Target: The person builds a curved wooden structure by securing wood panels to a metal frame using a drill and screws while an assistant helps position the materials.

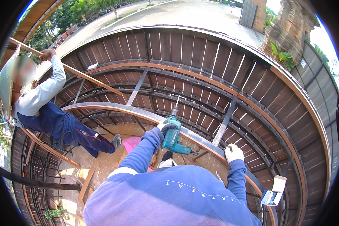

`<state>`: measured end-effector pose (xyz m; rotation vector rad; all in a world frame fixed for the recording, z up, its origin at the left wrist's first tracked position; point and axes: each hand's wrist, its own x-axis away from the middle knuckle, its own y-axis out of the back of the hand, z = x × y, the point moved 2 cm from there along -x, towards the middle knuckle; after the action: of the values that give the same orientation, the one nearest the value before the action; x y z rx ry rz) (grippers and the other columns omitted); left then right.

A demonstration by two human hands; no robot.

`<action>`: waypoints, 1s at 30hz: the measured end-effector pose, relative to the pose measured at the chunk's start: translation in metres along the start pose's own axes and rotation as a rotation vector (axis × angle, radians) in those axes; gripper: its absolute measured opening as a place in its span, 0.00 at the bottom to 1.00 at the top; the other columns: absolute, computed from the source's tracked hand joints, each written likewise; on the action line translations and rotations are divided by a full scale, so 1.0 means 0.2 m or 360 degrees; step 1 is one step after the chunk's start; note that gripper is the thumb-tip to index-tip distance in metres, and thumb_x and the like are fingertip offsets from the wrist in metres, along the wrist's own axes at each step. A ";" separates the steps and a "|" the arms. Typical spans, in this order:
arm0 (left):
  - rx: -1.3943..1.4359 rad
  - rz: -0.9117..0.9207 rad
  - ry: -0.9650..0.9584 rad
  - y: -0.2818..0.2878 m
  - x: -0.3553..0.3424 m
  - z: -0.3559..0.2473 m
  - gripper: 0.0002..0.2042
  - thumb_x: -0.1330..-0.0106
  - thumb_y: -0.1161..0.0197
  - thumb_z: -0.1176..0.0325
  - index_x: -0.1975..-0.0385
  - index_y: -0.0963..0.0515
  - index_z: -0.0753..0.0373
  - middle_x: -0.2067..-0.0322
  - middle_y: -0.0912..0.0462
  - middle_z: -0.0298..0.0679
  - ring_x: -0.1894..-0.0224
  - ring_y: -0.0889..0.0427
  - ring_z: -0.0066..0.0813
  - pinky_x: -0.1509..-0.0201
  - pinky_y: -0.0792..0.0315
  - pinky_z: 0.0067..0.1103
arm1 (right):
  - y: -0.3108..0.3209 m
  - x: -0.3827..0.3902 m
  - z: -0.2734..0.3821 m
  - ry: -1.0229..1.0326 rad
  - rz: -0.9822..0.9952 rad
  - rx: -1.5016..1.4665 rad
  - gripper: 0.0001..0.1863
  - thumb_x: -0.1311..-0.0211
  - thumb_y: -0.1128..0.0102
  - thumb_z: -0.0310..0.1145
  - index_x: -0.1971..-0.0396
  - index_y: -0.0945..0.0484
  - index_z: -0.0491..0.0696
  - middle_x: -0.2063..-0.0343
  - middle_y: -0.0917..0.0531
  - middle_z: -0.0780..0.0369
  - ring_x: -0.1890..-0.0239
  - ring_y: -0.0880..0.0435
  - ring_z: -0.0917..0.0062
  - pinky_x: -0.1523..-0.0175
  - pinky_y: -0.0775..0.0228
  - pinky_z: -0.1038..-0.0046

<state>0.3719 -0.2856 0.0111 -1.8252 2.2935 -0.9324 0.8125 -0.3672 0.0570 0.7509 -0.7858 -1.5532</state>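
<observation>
My left hand (165, 125), in a white and dark glove, grips the body of a teal power drill (172, 140) just above the middle of the view; a long bit points up from the drill, away from me. My gloved right hand (233, 153) holds the curved metal rail (205, 144) to the right of the drill, its fingers curled on the edge. An open small cardboard box (275, 190) sits on the rail below and right of that hand. The rail has an orange-brown edge and cross struts (225, 122).
A co-worker (66, 124) in a grey-sleeved top stands at left, raising a long wooden strip (94, 81). A slatted wooden wall (192, 51) curves around us. Loose boards (85, 185) and a pink item (130, 143) lie below. Beyond are pavement, trees and a rock-like structure.
</observation>
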 end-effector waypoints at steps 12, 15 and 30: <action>-0.0043 0.0030 -0.0083 -0.03 0.01 -0.02 0.24 0.44 0.26 0.68 0.47 0.22 0.65 0.59 0.13 0.45 0.61 0.10 0.41 0.53 0.13 0.37 | -0.01 -0.01 -0.02 -0.0015 0.0013 0.0008 0.16 0.38 0.31 0.43 0.55 0.14 0.50 0.65 0.11 0.54 0.61 0.11 0.58 0.52 0.20 0.62; -0.0057 0.0022 -0.0061 -0.04 0.02 -0.03 0.24 0.44 0.27 0.69 0.46 0.22 0.65 0.59 0.13 0.45 0.61 0.10 0.41 0.53 0.13 0.37 | -0.01 -0.01 0.00 -0.0015 0.0020 0.0000 0.16 0.38 0.31 0.43 0.55 0.14 0.50 0.65 0.11 0.54 0.61 0.11 0.59 0.52 0.20 0.62; -0.0015 0.0039 0.0009 -0.03 0.03 -0.03 0.27 0.45 0.26 0.66 0.44 0.24 0.64 0.59 0.14 0.46 0.61 0.10 0.43 0.53 0.12 0.39 | 0.03 0.01 0.03 -0.0073 0.0106 0.0029 0.18 0.35 0.35 0.46 0.52 0.14 0.51 0.61 0.10 0.53 0.56 0.11 0.56 0.48 0.20 0.59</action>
<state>0.3737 -0.2890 0.0204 -1.7963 2.3223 -0.9260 0.8102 -0.3688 0.0661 0.6979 -0.8519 -1.5099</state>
